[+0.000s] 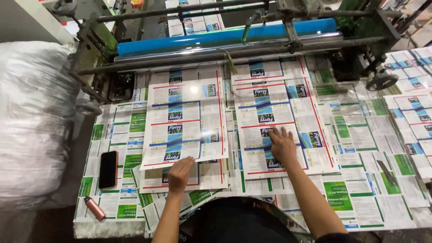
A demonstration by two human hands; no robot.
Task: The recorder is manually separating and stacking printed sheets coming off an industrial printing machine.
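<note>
Glossy printed label sheets, white with red borders and blue-green panels, are lying side by side in the middle of the frame. The left sheet (185, 122) is sitting just left of centre, its near edge lifting slightly over another sheet beneath it, light glaring off its shiny face. The right sheet (281, 121) is lying just right of centre, flat on the table.

The left hand (180, 173) is coming in at lower centre, palm down, fingers held together and resting against the near edge of the left sheet; whether the thumb is tucked under that edge I cannot tell. The right hand (282, 146) is lying flat on the lower part of the right sheet, fingers spread, pressing down on it.

Both sheets are resting on a work table covered with overlapping green-and-white printed sheets (355, 135) filling the lower and right parts of the frame. Across the top, a long machine with a bright blue roller (225, 38) and grey steel bars is running from upper left to upper right, with a round black handwheel (381, 82) at the right.

At lower left, a black smartphone in a reddish case (108, 169) is lying on the table, and just below it a small pink lighter (95, 208). A large bulging white sack (31, 121) is filling the left edge.
</note>
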